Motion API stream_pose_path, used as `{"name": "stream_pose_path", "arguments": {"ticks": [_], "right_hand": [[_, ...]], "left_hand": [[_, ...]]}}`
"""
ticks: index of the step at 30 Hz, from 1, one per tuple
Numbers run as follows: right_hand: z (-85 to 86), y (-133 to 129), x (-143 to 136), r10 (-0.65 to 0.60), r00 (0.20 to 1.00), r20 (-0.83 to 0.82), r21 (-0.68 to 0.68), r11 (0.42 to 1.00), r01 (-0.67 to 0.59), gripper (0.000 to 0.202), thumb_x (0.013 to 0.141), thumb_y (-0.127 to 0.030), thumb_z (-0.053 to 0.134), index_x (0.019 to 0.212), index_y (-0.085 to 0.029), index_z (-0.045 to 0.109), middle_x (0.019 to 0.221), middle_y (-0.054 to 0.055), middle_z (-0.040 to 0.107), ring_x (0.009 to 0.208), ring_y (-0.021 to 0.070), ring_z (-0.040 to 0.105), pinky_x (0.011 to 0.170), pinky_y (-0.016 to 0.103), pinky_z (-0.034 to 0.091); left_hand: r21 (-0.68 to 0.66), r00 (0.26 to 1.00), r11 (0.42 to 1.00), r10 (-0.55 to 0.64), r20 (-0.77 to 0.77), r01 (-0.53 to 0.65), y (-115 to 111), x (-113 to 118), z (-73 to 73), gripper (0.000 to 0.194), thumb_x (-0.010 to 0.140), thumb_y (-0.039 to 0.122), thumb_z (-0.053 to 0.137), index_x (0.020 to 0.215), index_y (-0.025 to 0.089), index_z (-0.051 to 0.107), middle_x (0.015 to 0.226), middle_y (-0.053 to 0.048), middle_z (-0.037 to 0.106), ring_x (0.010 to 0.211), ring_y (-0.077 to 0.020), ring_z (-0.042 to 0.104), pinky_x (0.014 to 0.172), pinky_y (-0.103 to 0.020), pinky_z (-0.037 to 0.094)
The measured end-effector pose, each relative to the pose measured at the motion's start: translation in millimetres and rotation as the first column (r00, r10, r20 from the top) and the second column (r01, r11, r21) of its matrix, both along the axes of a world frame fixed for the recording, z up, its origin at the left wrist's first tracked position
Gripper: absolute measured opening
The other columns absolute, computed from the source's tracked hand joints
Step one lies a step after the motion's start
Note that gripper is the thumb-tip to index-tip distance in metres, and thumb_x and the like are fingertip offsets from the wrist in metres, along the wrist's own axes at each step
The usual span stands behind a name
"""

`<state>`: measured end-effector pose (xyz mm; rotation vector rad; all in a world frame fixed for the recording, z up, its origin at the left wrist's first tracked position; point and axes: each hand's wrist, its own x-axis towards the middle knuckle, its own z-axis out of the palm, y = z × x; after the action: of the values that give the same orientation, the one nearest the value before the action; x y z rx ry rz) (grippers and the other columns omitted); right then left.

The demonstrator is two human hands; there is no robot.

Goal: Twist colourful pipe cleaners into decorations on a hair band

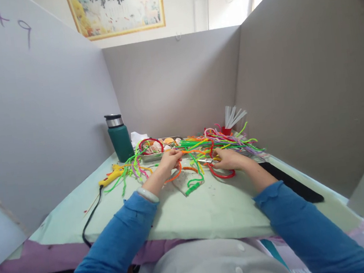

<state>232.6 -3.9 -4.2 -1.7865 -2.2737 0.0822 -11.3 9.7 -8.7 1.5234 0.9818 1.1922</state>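
**Head view: two hands at work among pipe cleaners**

Head camera looks down at a pale green desk (210, 208) closed in by grey partition walls. Both of the person's hands, in blue sleeves, reach forward to the middle of the desk. The left hand (170, 159) is closed on an orange pipe cleaner (175, 176), which curves down and around below its fingers. The right hand (227, 158) is closed over something at the edge of a red pipe cleaner loop (222, 175) that lies on the desk just beneath it; a small silvery object shows at its fingertips, too small to tell what it is. The two hands are a little apart, with a bent green pipe cleaner (194, 182) lying on the desk between them.

Just behind the hands spreads a loose heap of pipe cleaners (222, 142) in green, pink, yellow, red and purple. A metal tray (148, 157) with small pieces in it sits behind the left hand. A dark green flask (120, 138) with a steel lid stands upright at the far left, and a yellow glue gun (111, 176) lies near it, its black cord trailing off the front edge. A red cup (226, 130) holding white sticks stands at the far right of the heap.
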Motion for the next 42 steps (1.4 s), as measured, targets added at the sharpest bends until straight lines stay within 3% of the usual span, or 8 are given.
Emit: {"name": "stream_pose_path", "arguments": {"ticks": [4,8,11,14,21,25,32,42], "right_hand": [[11.7,-4.0,14.8,0.032,0.977,-0.213,-0.06,0.997,-0.045,0.046,0.067,-0.04,0.062,0.107,-0.019,0.056,0.098,0.007,0.062,0.076,0.0177,0.058,0.064,0.024,0.042],[17.5,-7.5,28.0,0.055,0.943,-0.329,-0.09,0.992,-0.089,0.049,0.068,-0.045,0.062,0.108,-0.017,0.058,0.087,0.007,0.063,0.07,0.0158,0.057,0.061,0.025,0.043],[18.5,-11.0,25.0,0.129,0.894,-0.429,-0.061,0.983,-0.171,0.049,0.069,-0.047,0.061,0.107,-0.018,0.058,0.088,0.006,0.063,0.073,0.0163,0.058,0.063,0.025,0.043],[19.6,-16.4,12.1,0.161,0.853,-0.497,-0.064,0.973,-0.221,0.049,0.072,-0.049,0.058,0.11,-0.019,0.056,0.097,0.008,0.063,0.08,0.0174,0.058,0.067,0.026,0.044],[14.5,-22.5,-6.2,0.289,0.821,-0.492,-0.034,0.936,-0.35,0.046,0.077,-0.052,0.05,0.106,-0.018,0.054,0.093,0.005,0.061,0.077,0.0145,0.055,0.064,0.024,0.042],[10.4,-20.7,-10.2,0.314,0.806,-0.502,-0.013,0.929,-0.37,0.048,0.078,-0.053,0.047,0.11,-0.017,0.05,0.087,0.003,0.058,0.068,0.012,0.051,0.06,0.023,0.04],[0.9,-8.6,-18.1,0.388,0.792,-0.472,0.088,0.914,-0.395,0.048,0.074,-0.046,0.056,0.111,-0.018,0.05,0.081,0.0,0.055,0.071,0.0134,0.05,0.063,0.024,0.04],[-5.9,-1.9,-16.1,0.356,0.817,-0.453,0.092,0.93,-0.355,0.051,0.072,-0.048,0.059,0.112,-0.017,0.052,0.092,0.004,0.059,0.08,0.0167,0.054,0.068,0.027,0.042]], "left_hand": [[-0.004,1.0,1.0,0.009,0.021,-0.008,3.3,-3.4,-2.8,0.017,0.07,0.023,0.058,0.062,0.015,0.045,0.051,0.005,0.041,0.035,-0.0027,0.032,0.036,-0.017,0.03],[0.027,0.995,0.994,0.101,0.024,-0.101,4.2,-6.0,-1.8,0.021,0.068,0.024,0.061,0.058,0.015,0.045,0.048,0.006,0.036,0.036,-0.0025,0.032,0.035,-0.017,0.026],[0.029,0.989,0.99,0.132,0.07,-0.134,3.6,-7.7,0.9,0.019,0.066,0.027,0.063,0.062,0.014,0.049,0.048,0.007,0.036,0.036,-0.0024,0.032,0.035,-0.017,0.025],[0.019,0.977,0.996,0.086,0.194,-0.091,3.2,-8.7,3.8,0.021,0.066,0.03,0.064,0.069,0.015,0.05,0.048,0.008,0.036,0.036,-0.0023,0.032,0.035,-0.017,0.025],[0.016,0.88,0.99,-0.135,0.455,0.144,2.0,-9.4,9.6,0.027,0.069,0.036,0.064,0.078,0.017,0.048,0.053,0.008,0.039,0.037,-0.0015,0.03,0.038,-0.016,0.028],[-0.003,0.884,0.992,-0.109,0.454,0.124,0.0,-7.8,11.9,0.027,0.07,0.039,0.062,0.077,0.017,0.048,0.051,0.008,0.037,0.036,-0.0013,0.027,0.038,-0.016,0.028],[-0.059,0.89,0.975,-0.169,0.423,0.213,-5.3,1.8,11.6,0.023,0.072,0.035,0.062,0.075,0.014,0.052,0.055,0.005,0.046,0.038,-0.003,0.036,0.041,-0.019,0.037],[-0.053,0.859,0.984,-0.119,0.498,0.167,1.4,-0.6,6.0,0.011,0.074,0.024,0.054,0.071,0.014,0.049,0.056,0.003,0.049,0.036,-0.0038,0.036,0.043,-0.022,0.042]]}}
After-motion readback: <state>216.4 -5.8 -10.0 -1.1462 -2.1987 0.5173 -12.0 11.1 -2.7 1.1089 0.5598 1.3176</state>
